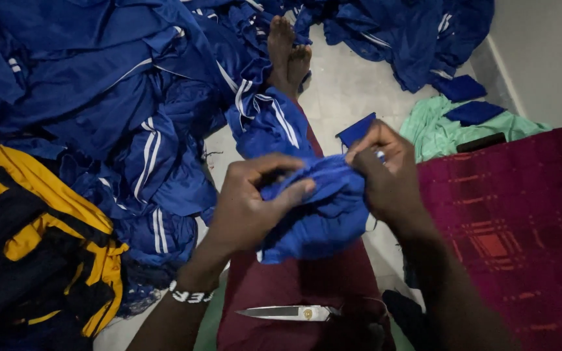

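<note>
Right now both hands are up over the person's lap, working the same bunched piece of bright blue shiny fabric with white stripes [307, 208]. The left hand [248, 205] is curled tight, thumb pressing down on a fold at the cloth's left side, so it is closed on the fabric. The right hand [385, 175] pinches the top right edge of that blue fabric between fingertips and thumb, also closed on it. The cloth hangs between the two hands, just above the dark maroon cloth [294, 286] covering the lap.

Down at the near edge of that maroon lap cloth lie steel scissors with a gold pivot screw [291, 313], blades pointing left, untouched and well apart from both hands. A black-and-white beaded wristband [190, 296] sits on the left wrist.

Over on the floor's left side there is a big heap of blue striped garments [99, 97], and in the near left corner a yellow and black garment pile [34, 247]. The person's bare feet [287, 52] stretch out toward the far edge of the pale floor [346, 91]. On the right, a red and magenta checked blanket [515, 227] spreads out, with a mint green cloth [437, 133] beyond it carrying dark blue folded pieces [473, 112].
</note>
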